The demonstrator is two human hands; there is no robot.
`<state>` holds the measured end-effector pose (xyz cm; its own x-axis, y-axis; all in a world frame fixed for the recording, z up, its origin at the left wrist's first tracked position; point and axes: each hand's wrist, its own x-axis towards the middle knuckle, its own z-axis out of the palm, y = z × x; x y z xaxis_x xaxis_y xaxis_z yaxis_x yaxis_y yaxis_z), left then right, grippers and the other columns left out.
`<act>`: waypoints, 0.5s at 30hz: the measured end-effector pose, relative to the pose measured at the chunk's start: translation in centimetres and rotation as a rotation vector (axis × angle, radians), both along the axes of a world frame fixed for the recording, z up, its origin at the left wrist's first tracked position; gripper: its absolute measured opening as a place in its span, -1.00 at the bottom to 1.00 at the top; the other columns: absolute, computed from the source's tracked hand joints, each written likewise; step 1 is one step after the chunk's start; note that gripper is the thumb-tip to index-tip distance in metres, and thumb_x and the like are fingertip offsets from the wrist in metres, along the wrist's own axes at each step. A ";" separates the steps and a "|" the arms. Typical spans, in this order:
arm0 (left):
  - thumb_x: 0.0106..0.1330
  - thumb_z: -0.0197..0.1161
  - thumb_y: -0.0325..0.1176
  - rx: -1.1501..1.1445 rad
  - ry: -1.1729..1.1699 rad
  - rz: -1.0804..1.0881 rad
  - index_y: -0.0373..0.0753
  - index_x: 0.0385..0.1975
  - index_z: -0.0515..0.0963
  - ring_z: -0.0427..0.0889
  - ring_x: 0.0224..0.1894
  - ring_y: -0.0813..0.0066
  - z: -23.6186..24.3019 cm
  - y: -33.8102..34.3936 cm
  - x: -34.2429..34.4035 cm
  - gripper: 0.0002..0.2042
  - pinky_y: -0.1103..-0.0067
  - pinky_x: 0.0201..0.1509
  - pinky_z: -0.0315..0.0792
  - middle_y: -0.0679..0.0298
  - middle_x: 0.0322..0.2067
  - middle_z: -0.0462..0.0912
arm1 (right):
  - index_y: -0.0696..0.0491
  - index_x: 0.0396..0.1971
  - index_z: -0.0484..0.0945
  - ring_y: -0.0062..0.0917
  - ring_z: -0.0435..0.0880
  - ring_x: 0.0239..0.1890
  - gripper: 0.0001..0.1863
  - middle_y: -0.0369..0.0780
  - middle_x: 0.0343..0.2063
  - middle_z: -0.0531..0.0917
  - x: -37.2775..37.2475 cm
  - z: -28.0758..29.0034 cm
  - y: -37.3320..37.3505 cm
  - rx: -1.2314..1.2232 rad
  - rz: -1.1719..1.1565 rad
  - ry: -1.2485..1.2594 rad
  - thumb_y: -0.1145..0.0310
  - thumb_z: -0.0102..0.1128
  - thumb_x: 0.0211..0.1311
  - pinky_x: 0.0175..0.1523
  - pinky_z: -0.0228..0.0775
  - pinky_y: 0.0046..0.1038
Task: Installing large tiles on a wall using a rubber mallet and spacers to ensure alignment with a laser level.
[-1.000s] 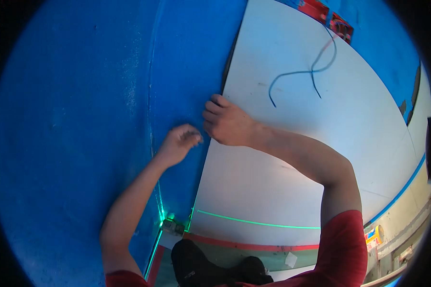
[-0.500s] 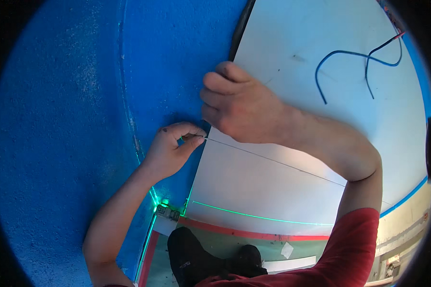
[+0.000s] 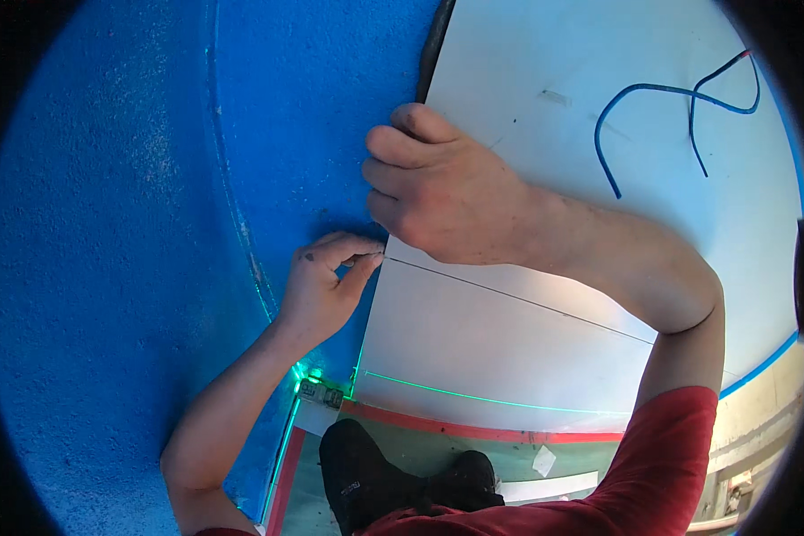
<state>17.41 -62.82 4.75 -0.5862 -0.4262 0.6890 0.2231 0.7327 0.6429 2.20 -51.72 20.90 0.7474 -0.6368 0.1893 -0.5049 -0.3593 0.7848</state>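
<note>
My left hand [image 3: 324, 290] is closed in a pinch, thumb and forefinger meeting at the left edge of a white panel [image 3: 473, 348]. Whatever lies between those fingertips is too small to make out. A thin dark line [image 3: 518, 300] crosses the panel, starting at that pinch and running to the right. Just above, my right hand [image 3: 442, 192] is curled into a fist over the same panel edge, its knuckles toward the blue wall [image 3: 304, 116]. What the fist holds, if anything, is hidden. A black strip [image 3: 432, 58] follows the panel edge beyond the fist.
A blue-and-black bent cable [image 3: 639, 87] sticks out from the panel at the upper right. Low in the corner a small grey device [image 3: 322, 391] sits amid green laser lines. My dark shoes [image 3: 357, 464] stand on a green floor, near red tape [image 3: 473, 429] along the panel's foot.
The view has shifted slightly. Both hands stay at the panel edge, the left still pinched and the right still in a fist, with little movement.
</note>
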 end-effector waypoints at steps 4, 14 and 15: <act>0.37 0.38 -0.51 0.079 0.062 -0.002 -0.30 -0.20 0.69 0.76 -0.21 0.35 -0.2 0.5 -0.3 -0.92 0.48 -0.11 0.60 0.15 -0.26 0.77 | 0.01 -0.62 0.59 -0.42 0.38 -0.11 -0.82 -0.30 -0.49 0.47 0.1 0.2 0.2 0.008 -0.003 -0.007 0.22 0.33 -0.10 0.20 0.25 -0.32; 0.35 0.36 -0.57 0.067 0.069 -0.032 -0.30 -0.20 0.71 0.76 -0.23 0.40 -0.6 0.1 -0.5 -0.91 0.49 -0.12 0.60 0.15 -0.28 0.78 | -0.18 -0.75 0.63 -0.53 0.37 -0.12 -0.78 -0.46 -0.54 0.60 -0.2 0.0 -0.1 -0.086 0.005 0.056 0.11 0.45 -0.09 0.06 0.15 -0.39; 0.35 0.36 -0.57 0.078 0.084 -0.033 -0.30 -0.21 0.72 0.76 -0.24 0.40 -0.7 0.2 -0.5 -0.91 0.50 -0.13 0.60 0.15 -0.28 0.78 | -0.18 -0.75 0.64 -0.53 0.37 -0.12 -0.78 -0.46 -0.53 0.60 -0.2 -0.1 -0.2 -0.091 0.004 0.059 0.10 0.46 -0.09 0.06 0.15 -0.39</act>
